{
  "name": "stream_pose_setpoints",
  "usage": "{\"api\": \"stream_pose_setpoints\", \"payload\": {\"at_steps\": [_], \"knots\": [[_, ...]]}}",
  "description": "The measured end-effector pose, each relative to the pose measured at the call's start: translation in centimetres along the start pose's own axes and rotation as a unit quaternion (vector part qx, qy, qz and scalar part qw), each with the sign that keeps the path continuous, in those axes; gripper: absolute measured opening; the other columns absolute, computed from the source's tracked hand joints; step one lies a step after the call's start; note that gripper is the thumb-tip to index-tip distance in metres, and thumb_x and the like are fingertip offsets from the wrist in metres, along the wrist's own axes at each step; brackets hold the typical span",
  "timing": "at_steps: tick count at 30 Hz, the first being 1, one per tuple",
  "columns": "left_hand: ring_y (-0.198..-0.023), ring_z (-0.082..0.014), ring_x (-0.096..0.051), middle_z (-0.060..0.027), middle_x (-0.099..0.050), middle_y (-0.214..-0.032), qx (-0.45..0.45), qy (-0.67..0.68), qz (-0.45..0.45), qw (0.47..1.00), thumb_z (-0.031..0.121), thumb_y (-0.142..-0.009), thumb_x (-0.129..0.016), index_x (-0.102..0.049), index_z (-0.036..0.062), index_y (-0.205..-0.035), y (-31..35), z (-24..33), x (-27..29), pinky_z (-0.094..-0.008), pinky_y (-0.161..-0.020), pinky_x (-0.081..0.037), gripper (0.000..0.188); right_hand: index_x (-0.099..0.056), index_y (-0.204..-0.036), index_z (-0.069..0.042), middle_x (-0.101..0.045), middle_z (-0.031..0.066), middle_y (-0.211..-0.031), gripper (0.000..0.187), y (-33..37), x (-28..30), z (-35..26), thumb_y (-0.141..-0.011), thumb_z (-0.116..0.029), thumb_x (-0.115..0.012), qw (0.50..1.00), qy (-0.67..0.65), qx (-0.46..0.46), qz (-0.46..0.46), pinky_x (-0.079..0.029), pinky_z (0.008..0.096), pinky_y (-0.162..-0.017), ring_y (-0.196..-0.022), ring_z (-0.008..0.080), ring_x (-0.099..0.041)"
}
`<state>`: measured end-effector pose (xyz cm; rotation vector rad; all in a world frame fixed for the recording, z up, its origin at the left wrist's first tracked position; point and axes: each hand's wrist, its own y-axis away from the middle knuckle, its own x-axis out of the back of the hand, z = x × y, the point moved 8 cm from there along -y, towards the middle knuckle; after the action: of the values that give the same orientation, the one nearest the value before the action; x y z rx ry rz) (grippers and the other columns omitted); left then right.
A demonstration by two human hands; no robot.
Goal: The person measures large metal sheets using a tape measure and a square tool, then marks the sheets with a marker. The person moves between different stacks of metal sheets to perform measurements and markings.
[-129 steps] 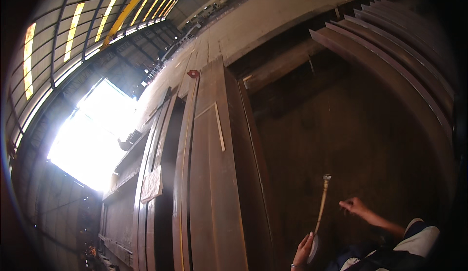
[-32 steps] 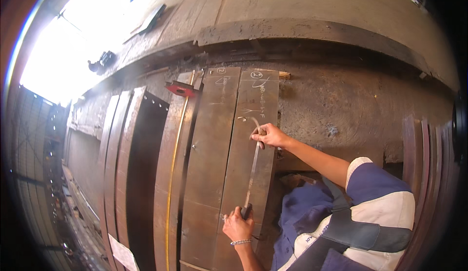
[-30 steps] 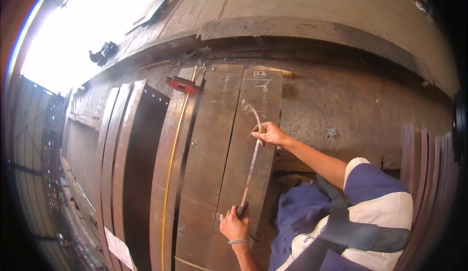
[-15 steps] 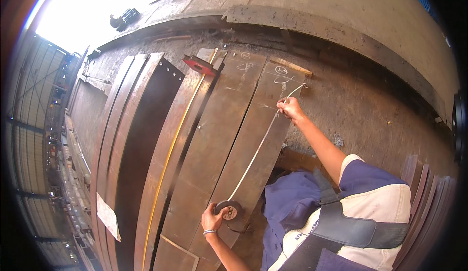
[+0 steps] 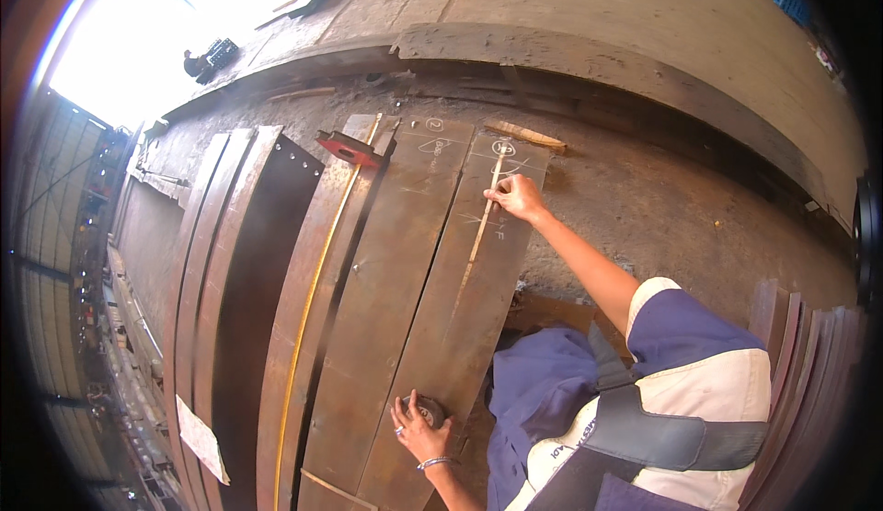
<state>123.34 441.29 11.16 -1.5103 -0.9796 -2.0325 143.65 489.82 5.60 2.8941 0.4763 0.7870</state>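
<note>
White, crumpled paper sheet (image 5: pixel 200 439) lies at far left across the edges of brown steel beams (image 5: pixel 262 235) with a row of holes at one end. Next, a long yellow measuring strip (image 5: pixel 308 327) runs along a narrow brown steel beam, passing a red, flat metal block (image 5: pixel 349 150) near its far end. Two flat brown steel plates (image 5: pixel 391 281) follow, side by side, chalk-marked at their far ends. Over them, the left hand (image 5: pixel 425 433) holds a black, round tape-measure case (image 5: pixel 426 410) between thumb and spread fingers. Further right, the right hand (image 5: pixel 518 198) pinches the pale, thin tape blade (image 5: pixel 478 232) above the right-hand plate; its stretch nearer the case is blurred. A pale wooden wedge (image 5: pixel 529 137) lies beyond, by that plate's far end.
</note>
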Motion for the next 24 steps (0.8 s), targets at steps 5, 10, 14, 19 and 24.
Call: {"api": "stream_pose_setpoints", "payload": {"at_steps": [5, 10, 14, 19, 24], "knots": [[-0.144, -0.0408, -0.037, -0.0125, -0.041, -0.155, -0.072, 0.067, -0.018, 0.995, 0.017, -0.059, -0.086, -0.052, 0.0225, -0.140, -0.5, 0.0, 1.1, -0.0546, -0.112, -0.039, 0.089, -0.064, -0.061, -0.004, -0.069, 0.0045, -0.059, 0.040, -1.5, -0.9, 0.1, -0.089, -0.030, -0.076, 0.999, 0.011, 0.048, 0.006, -0.051, 0.0301, -0.057, -0.060, 0.0119, -0.071], [-0.111, -0.0383, -0.067, -0.0186, -0.070, -0.119, -0.036, 0.161, 0.016, 0.986, 0.008, -0.066, -0.072, -0.065, 0.0171, -0.124, -0.8, -0.8, 5.5, -0.0463, -0.094, -0.054, 0.059, -0.061, -0.059, -0.003, -0.068, 0.0063, -0.059, 0.042, -2.5, -1.5, 1.0, -0.089, -0.028, -0.076, 0.997, 0.031, 0.059, 0.035, -0.052, 0.0305, -0.056, -0.060, 0.0138, -0.072], [-0.097, -0.0366, -0.071, -0.0142, -0.075, -0.102, -0.023, 0.044, 0.042, 0.998, 0.007, -0.070, -0.071, -0.070, 0.0237, -0.119, -1.4, -2.0, 8.2, -0.0463, -0.083, -0.056, 0.052, -0.064, -0.062, -0.003, -0.065, 0.0139, -0.059, 0.037, -2.9, -0.8, 1.0, -0.085, -0.029, -0.075, 0.994, 0.016, 0.071, 0.085, -0.049, 0.0419, -0.058, -0.058, 0.0283, -0.066], [-0.094, -0.0379, -0.070, -0.0153, -0.074, -0.099, -0.045, -0.002, -0.017, 0.999, 0.011, -0.074, -0.075, -0.070, 0.0256, -0.122, -1.0, -2.5, 8.7, -0.0468, -0.081, -0.056, 0.050, -0.059, -0.064, -0.001, -0.051, 0.0147, -0.054, 0.040, -2.4, 0.4, 0.8, -0.089, -0.028, -0.075, 0.986, 0.040, 0.089, 0.135, -0.036, 0.0443, -0.051, -0.047, 0.0227, -0.046], [-0.092, -0.0390, -0.070, -0.0152, -0.074, -0.096, -0.041, -0.023, -0.022, 0.999, 0.012, -0.076, -0.076, -0.070, 0.0251, -0.121, 0.4, -2.7, 9.3, -0.0475, -0.081, -0.055, 0.047, -0.061, -0.066, -0.001, -0.054, 0.0176, -0.057, 0.038, -1.4, 0.6, 1.8, -0.088, -0.030, -0.074, 0.986, 0.041, 0.070, 0.144, -0.039, 0.0462, -0.053, -0.051, 0.0310, -0.052]]}}
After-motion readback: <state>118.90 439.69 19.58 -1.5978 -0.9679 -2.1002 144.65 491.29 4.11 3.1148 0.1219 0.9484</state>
